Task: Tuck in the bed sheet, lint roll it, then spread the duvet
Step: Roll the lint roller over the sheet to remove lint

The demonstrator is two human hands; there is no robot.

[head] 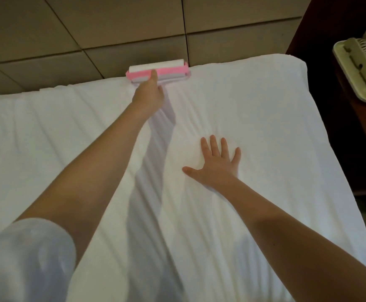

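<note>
The lint roller, pink-framed with a white roll, sits at 12 o'clock in the view, on the far edge of the bed sheet where the bed meets the padded wall; its roll lies crosswise, parallel to that edge. The left hand grips it from the near side, at the roller's 6 o'clock; its fingers are closed round the handle, which the hand hides, and one finger lies stretched out over the pink frame. The left arm runs out long from 7 o'clock, a white sleeve covering its upper part, and throws a grey shadow on the sheet just beside it.

The right hand lies well apart from the roller, at about 5 o'clock from it; it rests palm down on the sheet with its fingers open, straight and spread, the thumb pointing toward 9 o'clock; the cloth dips and creases around the palm. The sheet is white, covers the whole mattress in view, and carries long soft wrinkles running from the near side toward the wall.

At 2 o'clock, off the corner of the bed, a pale telephone with a coiled cord stands on a dark wooden surface.
</note>
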